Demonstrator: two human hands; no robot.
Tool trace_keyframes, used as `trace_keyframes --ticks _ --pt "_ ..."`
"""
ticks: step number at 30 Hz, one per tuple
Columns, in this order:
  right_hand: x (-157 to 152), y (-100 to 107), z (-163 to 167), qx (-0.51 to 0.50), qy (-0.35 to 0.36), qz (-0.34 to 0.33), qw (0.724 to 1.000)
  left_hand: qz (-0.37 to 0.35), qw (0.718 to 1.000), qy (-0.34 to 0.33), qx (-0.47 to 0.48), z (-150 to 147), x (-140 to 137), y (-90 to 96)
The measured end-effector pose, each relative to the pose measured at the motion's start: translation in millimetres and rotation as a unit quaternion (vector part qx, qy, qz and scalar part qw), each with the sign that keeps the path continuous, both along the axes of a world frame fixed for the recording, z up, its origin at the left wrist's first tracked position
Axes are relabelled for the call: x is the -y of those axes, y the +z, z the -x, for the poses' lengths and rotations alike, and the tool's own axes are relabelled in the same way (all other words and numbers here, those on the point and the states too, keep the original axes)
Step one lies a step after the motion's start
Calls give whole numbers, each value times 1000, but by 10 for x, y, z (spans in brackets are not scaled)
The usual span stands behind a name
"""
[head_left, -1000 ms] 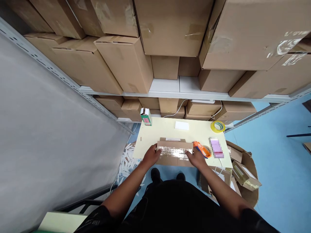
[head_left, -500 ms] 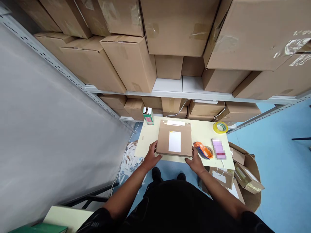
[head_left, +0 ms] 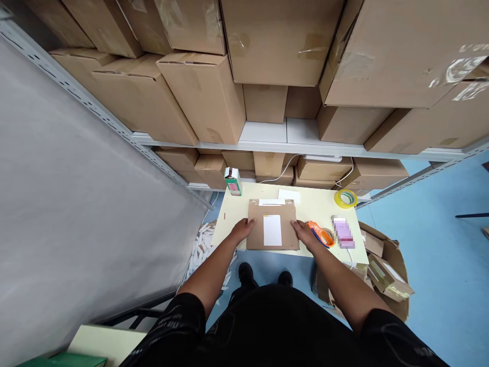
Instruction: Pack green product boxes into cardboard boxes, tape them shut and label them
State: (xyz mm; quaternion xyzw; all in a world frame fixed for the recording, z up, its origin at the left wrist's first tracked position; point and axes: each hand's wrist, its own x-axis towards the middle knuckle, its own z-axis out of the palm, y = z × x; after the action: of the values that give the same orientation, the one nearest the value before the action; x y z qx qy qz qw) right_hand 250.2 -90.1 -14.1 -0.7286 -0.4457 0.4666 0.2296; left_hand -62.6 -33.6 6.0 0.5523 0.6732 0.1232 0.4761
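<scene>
A flat brown cardboard box with a white label lies at the front of the pale table. My left hand grips its left side, thumb on top and fingers partly hidden beneath. On the opposite side, my right hand holds the box's edge in the same way. Just right of that hand lies an orange tape dispenser. Behind the box, a white slip of paper rests on the table.
A green-and-white carton stands at the table's back left. Yellow tape and a pixelated purple item lie to the right. Shelves of cartons rise behind. A large open carton of parcels stands on the floor.
The box has come toward me and tilted flatter, uncovering the white slip behind it. Both hands have moved up along its sides, thumbs now over the top.
</scene>
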Motion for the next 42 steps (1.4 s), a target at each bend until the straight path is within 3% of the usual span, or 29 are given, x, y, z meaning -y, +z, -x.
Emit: trace_keyframes --ticks 3,8,10,13,17,20,24,28,30,32,34,36,39,42 --pt "-39 122 60 9 0 25 1000 -9 1000 -7 -2 -64 -21 69" --pt "238 194 8 -15 -18 -107 994 -96 983 28 155 -42 224 155" --pt "363 139 -13 8 -12 -150 989 -132 969 38 206 -18 337 93" --pt "477 -6 5 33 6 -179 983 -162 965 39 202 -8 460 -101" --pt "495 -177 58 36 17 -170 985 -125 967 56 215 -22 531 -343" --pt "506 -236 42 35 19 -160 986 -112 968 71 210 13 531 -394" --pt "618 -258 -80 1 -12 -142 990 -111 971 48 205 161 424 -283" --pt "606 -117 -301 -7 -98 -138 986 -157 973 75 152 296 130 74" --pt "440 46 -396 30 -131 -129 983 -206 971 17 117 286 -59 323" --pt "174 231 -422 72 -121 -106 984 -247 959 -117 74 204 -233 551" --pt "-128 379 -351 123 -68 -78 987 -243 939 -240 43 59 -357 700" --pt "-386 452 -194 168 -2 -42 985 -213 925 -314 18 -109 -418 753" --pt "-588 442 74 228 48 -44 972 -194 922 -336 -16 -294 -405 724" --pt "-570 415 183 257 38 -58 964 -228 924 -302 -43 -292 -298 697"
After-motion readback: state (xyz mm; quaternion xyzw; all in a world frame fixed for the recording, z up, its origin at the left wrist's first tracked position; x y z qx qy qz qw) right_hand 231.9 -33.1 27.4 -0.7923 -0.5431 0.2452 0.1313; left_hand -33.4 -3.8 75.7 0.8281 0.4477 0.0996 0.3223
